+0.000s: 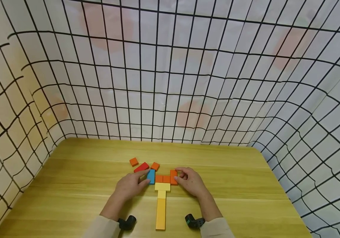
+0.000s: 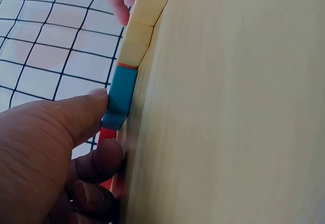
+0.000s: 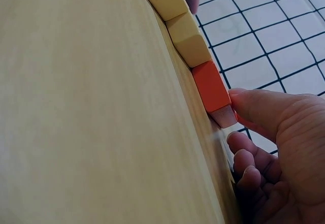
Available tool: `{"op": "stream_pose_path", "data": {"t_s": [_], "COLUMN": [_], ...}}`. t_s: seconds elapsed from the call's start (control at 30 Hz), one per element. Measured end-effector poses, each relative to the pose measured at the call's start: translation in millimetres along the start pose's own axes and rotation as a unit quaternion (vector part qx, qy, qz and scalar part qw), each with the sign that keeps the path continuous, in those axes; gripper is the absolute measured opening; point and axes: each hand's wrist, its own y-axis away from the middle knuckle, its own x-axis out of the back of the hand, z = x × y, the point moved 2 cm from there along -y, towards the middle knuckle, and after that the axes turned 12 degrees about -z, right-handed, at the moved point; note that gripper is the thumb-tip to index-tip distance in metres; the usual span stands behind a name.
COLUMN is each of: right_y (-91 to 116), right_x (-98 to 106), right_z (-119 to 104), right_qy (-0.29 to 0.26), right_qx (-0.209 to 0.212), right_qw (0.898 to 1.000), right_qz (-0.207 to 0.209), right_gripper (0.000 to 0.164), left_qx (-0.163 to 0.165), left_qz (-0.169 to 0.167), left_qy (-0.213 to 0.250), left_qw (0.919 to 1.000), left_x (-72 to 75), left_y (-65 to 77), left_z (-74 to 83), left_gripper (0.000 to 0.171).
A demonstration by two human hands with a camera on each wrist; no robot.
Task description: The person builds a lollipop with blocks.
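Thumb and forefinger of my left hand (image 1: 129, 186) pinch a blue block (image 1: 151, 177) by its near and far ends. Across from it, my right hand (image 1: 191, 182) pinches an upright-lying orange block (image 1: 173, 177) the same way. Between these two blocks sit two small orange blocks (image 1: 159, 178) side by side. Below them a pale yellow block (image 1: 162, 187) lies crosswise, then a small pale yellow block (image 1: 161, 194) and a long yellow block (image 1: 160, 214) run toward me. In the left wrist view the thumb touches the near end of the blue block.
A red block (image 1: 141, 167) and two orange cubes, one at the far left (image 1: 133, 162) and one behind the blue block (image 1: 155, 166), lie loose. The wooden table (image 1: 232, 172) is bordered at the back and sides by black wire mesh (image 1: 158, 99) over pale sheets.
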Motion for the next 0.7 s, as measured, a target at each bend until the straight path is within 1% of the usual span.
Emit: {"op": "stream_pose_path", "data": {"t_s": [0.23,0.47,0.7], "right_y": [0.3,1.2,1.7], "right_x": [-0.4,-0.5,-0.4], "right_z": [0.4,0.0,-0.5], "right_qy": [0.0,0.001,-0.004], "right_qx": [0.003,0.002,0.0], "right_qw": [1.0,1.0,1.0], "right_qz": [-0.004,-0.006,-0.006], "right_gripper": [0.034,0.035,0.035], "left_qx": [0.006,0.006,0.017], "left_qz": [0.007,0.02,0.025], "left_qy": [-0.024,-0.042,-0.042], "left_qw": [0.9997,0.9989,0.9986], "left_x": [-2.5,-4.7,-7.6], "left_y": [-2.6,-0.4,1.1], "left_z": [0.9,3.2,3.3], "left_gripper": [0.05,0.049,0.049]}}
